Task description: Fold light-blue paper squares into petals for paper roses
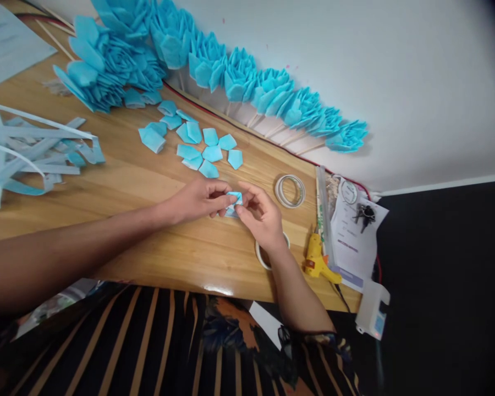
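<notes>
Over the middle of the wooden table, my left hand pinches a small folded piece of light blue fabric or paper. Thumb and fingers of my right hand close on the right side of the same piece. My fingertips hide part of it. Beyond my hands lie several loose blue folded petals, flat on the wood. A roll of tape rests to the right of my right hand. Another tape roll is partly covered by my right wrist.
Several blue flowers on sticks line the wall, with a bunch at back left. Blue and white strips are heaped at left. To the right are a yellow glue gun, papers, keys and a white power strip.
</notes>
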Motion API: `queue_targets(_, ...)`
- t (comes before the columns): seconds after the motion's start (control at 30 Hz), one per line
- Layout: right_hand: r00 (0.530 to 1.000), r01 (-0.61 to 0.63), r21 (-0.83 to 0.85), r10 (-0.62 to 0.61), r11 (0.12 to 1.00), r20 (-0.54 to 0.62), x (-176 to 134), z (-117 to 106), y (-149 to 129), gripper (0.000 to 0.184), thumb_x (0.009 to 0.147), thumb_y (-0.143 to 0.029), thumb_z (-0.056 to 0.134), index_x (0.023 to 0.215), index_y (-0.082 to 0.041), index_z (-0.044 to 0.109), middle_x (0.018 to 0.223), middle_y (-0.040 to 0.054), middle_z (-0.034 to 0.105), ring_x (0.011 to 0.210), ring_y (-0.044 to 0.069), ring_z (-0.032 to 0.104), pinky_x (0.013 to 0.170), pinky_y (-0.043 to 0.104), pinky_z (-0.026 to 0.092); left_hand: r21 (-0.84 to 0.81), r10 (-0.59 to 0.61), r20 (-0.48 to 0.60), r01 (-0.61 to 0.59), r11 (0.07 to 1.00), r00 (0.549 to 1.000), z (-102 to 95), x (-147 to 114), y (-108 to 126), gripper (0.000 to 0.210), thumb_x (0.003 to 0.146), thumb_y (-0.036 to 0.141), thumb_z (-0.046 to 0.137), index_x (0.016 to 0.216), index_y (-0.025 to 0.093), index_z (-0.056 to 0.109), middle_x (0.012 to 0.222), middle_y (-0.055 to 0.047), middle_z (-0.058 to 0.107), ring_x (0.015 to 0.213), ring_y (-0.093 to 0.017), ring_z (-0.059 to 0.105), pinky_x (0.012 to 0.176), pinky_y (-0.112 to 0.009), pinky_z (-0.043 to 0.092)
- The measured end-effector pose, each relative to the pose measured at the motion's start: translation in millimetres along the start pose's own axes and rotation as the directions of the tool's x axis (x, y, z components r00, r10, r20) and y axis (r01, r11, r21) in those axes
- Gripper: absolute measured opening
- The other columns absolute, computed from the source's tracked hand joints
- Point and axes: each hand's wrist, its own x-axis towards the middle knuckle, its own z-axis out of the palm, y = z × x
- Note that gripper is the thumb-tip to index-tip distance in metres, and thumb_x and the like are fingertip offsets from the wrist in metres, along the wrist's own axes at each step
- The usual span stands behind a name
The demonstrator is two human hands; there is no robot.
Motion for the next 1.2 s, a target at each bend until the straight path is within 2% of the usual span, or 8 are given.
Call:
queue_targets(0.17,0.995,-0.079,0.068,0.083,0.995,-0.057,-0.6,-1.1,2.4,0.039,0.087,-0.034,0.063,0.125,-0.028,0.060,0.087,0.0000,0.058,0.078,0.013,0.056,0.073,0.028,0.051,0.003,-0.001,0.010,0.001,1.000,1.000,0.6,-0.2,0.2,0.026,0.087,0.036,0.058,0.073,0.015,0.056,0.062,0.002,0.056,0.055,-0.008,0.051,0.052,-0.018,0.042)
queue_targets(0.27,0.993,-0.108,0.093,0.113,0.990,-0.047,-1.0,-1.3,3.5,0.041,0.087,-0.039,0.062,0.126,-0.028,0.059,0.091,0.0016,0.062,0.081,0.015,0.058,0.073,0.029,0.052,0.021,-0.010,0.000,0.010,1.000,1.000,0.7,0.3,-3.4,0.022,0.085,0.033,0.059,0.072,0.015,0.056,0.062,0.003,0.056,0.055,-0.007,0.051,0.052,-0.018,0.041)
queue_targets(0.47,0.989,-0.096,0.028,0.098,0.995,-0.113,0.6,-2.6,-4.8,0.036,0.092,-0.046,0.053,0.121,-0.027,0.063,0.092,0.0023,0.065,0.084,0.016,0.060,0.075,0.030,0.052,0.034,-0.025,0.009,0.024,0.999,1.000,-1.5,1.1,-6.0,0.024,0.085,0.034,0.058,0.070,0.016,0.055,0.061,0.003,0.055,0.055,-0.008,0.050,0.053,-0.019,0.041)
queue_targets(0.53,0.989,-0.089,0.036,0.093,0.995,-0.118,1.2,-2.5,-5.2,0.037,0.091,-0.048,0.055,0.120,-0.026,0.064,0.094,0.0026,0.065,0.085,0.016,0.061,0.075,0.030,0.053,0.039,-0.032,0.016,0.032,0.999,0.999,-1.8,1.0,-5.3,0.025,0.085,0.034,0.058,0.069,0.016,0.055,0.060,0.003,0.053,0.055,-0.008,0.049,0.053,-0.019,0.040)
queue_targets(0.7,0.990,-0.085,0.085,0.094,0.993,-0.102,0.4,-0.1,2.5,0.042,0.083,-0.043,0.069,0.121,-0.028,0.062,0.084,-0.0007,0.060,0.075,0.012,0.057,0.070,0.027,0.053,0.041,-0.037,0.039,0.035,0.999,0.999,-1.3,0.4,-4.5,0.027,0.085,0.036,0.058,0.068,0.016,0.055,0.060,0.003,0.052,0.056,-0.008,0.048,0.053,-0.020,0.039)
queue_targets(0.87,0.980,-0.110,0.099,0.125,0.989,-0.152,-0.5,1.0,1.6,0.036,0.085,-0.042,0.066,0.117,-0.027,0.065,0.077,-0.0029,0.056,0.065,0.010,0.054,0.060,0.023,0.050,0.067,-0.039,0.058,0.035,0.997,0.998,-1.6,0.2,-1.7,0.028,0.086,0.036,0.057,0.067,0.016,0.055,0.059,0.003,0.053,0.056,-0.008,0.048,0.054,-0.020,0.039)
queue_targets(1.03,0.969,-0.093,0.062,0.105,0.994,-0.223,-0.4,1.2,-3.1,0.031,0.085,-0.038,0.066,0.113,-0.026,0.067,0.074,-0.0038,0.055,0.065,0.009,0.053,0.061,0.022,0.048,0.015,-0.057,0.032,0.057,0.998,0.998,-1.2,-0.3,5.6,0.025,0.086,0.038,0.056,0.074,0.015,0.058,0.062,0.002,0.056,0.056,-0.008,0.050,0.054,-0.020,0.041)
queue_targets(1.2,0.971,-0.065,-0.017,0.059,0.998,-0.231,-2.2,2.3,-0.3,0.030,0.086,-0.038,0.064,0.113,-0.026,0.067,0.076,-0.0025,0.058,0.069,0.011,0.056,0.065,0.024,0.049,0.004,-0.030,0.024,0.030,1.000,0.999,1.9,0.7,1.4,0.024,0.081,0.039,0.062,0.078,0.016,0.060,0.065,0.002,0.056,0.060,-0.010,0.052,0.055,-0.020,0.040)
